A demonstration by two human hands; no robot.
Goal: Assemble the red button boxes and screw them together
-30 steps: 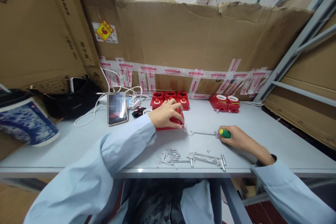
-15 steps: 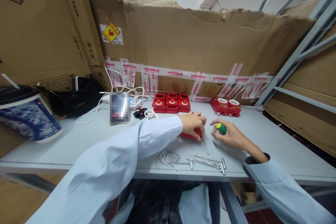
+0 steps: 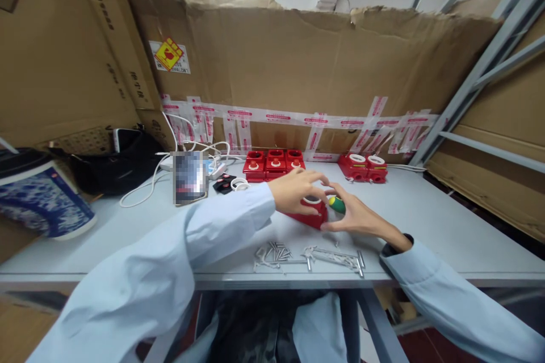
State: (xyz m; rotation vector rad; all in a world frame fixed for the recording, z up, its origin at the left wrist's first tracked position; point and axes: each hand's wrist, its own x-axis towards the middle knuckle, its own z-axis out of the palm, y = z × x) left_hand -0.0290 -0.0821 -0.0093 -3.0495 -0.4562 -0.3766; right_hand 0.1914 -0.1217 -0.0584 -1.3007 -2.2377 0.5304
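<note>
My left hand [image 3: 296, 190] rests on a red plastic block [image 3: 310, 214] with a white ring on top, fingers curled over its upper side. My right hand [image 3: 355, 216] is closed round a screwdriver with a green and yellow handle [image 3: 336, 204], held right against the block's right side. Both hands meet over the block near the middle of the grey table [image 3: 434, 227]. A pile of small metal screws [image 3: 276, 252] and longer metal pins [image 3: 336, 258] lies just in front of them at the table's front edge.
Three joined red blocks [image 3: 275, 164] and a red pair [image 3: 364, 167] stand at the back by the taped cardboard wall [image 3: 323, 68]. A phone [image 3: 187, 177], white cables [image 3: 145, 187], a black bag [image 3: 114, 161] and a blue-white container [image 3: 42, 198] sit at left. Metal shelving [image 3: 481, 68] rises at right.
My left hand has slid the red block to the right and then lifted its fingers to the top. My right hand brought the screwdriver in from the right up against the block.
</note>
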